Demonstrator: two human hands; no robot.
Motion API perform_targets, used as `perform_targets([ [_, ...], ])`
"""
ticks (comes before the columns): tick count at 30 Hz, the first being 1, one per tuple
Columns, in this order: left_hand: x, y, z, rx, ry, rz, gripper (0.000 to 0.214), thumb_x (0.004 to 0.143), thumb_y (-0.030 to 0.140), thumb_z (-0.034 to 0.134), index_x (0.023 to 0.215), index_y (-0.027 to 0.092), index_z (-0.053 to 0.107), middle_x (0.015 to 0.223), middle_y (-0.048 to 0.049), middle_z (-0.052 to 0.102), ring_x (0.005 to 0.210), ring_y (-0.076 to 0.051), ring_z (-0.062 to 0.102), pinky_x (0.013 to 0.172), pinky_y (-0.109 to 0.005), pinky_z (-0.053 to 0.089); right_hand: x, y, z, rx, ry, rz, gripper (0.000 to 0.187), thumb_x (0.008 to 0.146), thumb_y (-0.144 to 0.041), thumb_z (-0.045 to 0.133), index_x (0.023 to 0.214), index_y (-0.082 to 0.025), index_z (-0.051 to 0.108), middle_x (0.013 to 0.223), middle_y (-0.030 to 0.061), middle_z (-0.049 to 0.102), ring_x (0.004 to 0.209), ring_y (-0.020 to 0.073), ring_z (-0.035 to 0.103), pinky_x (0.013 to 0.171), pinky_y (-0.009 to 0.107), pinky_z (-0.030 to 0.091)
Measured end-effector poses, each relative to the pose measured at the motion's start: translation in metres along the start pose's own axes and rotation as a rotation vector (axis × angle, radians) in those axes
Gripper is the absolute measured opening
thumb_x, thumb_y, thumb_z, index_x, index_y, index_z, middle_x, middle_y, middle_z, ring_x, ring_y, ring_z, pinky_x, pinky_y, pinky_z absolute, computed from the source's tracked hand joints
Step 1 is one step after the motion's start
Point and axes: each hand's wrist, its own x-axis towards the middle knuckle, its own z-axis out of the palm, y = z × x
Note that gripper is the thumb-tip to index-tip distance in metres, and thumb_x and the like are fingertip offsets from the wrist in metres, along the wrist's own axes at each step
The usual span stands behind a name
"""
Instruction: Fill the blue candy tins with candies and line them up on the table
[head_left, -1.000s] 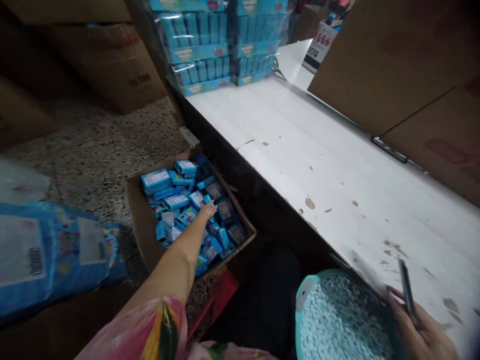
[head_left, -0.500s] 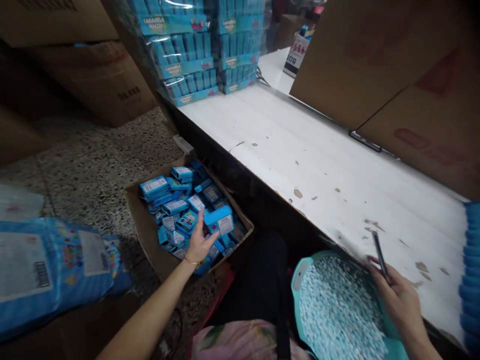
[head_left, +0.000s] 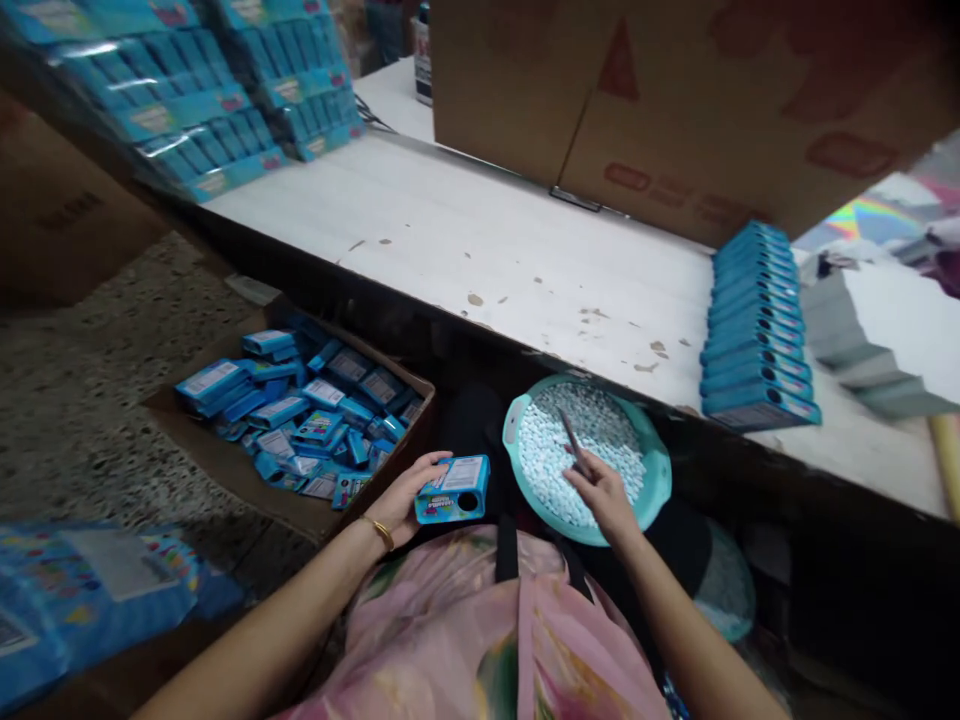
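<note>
My left hand (head_left: 416,495) is closed around a small blue candy box (head_left: 454,490), held above my lap with its labelled side up and a dark round spot on its near face. Over a turquoise basin (head_left: 511,425) of small pale blue and white candies (head_left: 547,450), my right hand (head_left: 604,495) grips a thin dark stick-like tool (head_left: 574,440); its exact kind is unclear. Left of my knees stands an open carton (head_left: 420,420) filled with loose blue candy boxes (head_left: 322,425).
A white worktable (head_left: 450,230) with chipped paint runs across. On it stand a row of blue boxes (head_left: 761,330), a large cardboard sheet (head_left: 525,100) and wrapped display packs (head_left: 195,110). A blue printed bag (head_left: 112,590) lies at lower left.
My left hand has brought a blue candy box from over the carton to above my lap. My right hand has moved from the table edge over the basin. The view has swung right.
</note>
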Motion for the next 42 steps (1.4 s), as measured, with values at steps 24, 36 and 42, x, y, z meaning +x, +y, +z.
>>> perform_targets([
  [24,0.055,0.006,0.096,0.975,-0.330,0.522,0.046,0.065,0.035,0.066,0.105,0.016,0.053,0.099,-0.0047,0.062,0.091,-0.022,0.058,0.085,-0.036,0.046,0.000,0.005,-0.065,-0.321,0.003,-0.119,0.038,0.088,-0.041,0.030,0.103,-0.020,0.058,0.093,0.0036,0.062,0.084,0.0149,0.056,0.072,0.025,0.040],
  [36,0.074,0.007,0.076,0.787,-0.124,0.434,0.054,0.063,0.036,0.068,0.109,0.016,0.048,0.100,-0.0066,0.064,0.089,-0.022,0.061,0.085,-0.039,0.047,0.046,0.082,-0.044,-0.956,-0.068,0.079,0.029,0.086,-0.020,0.036,0.109,-0.018,0.054,0.107,0.0097,0.059,0.099,0.0208,0.052,0.084,0.031,0.038],
  [42,0.085,0.013,0.082,0.859,-0.125,0.511,0.047,0.065,0.035,0.066,0.105,0.017,0.048,0.099,-0.0054,0.062,0.090,-0.021,0.059,0.083,-0.037,0.046,0.066,0.091,-0.023,-0.752,-0.042,-0.024,0.032,0.085,-0.023,0.043,0.116,-0.017,0.049,0.118,0.0067,0.054,0.107,0.0160,0.049,0.088,0.024,0.037],
])
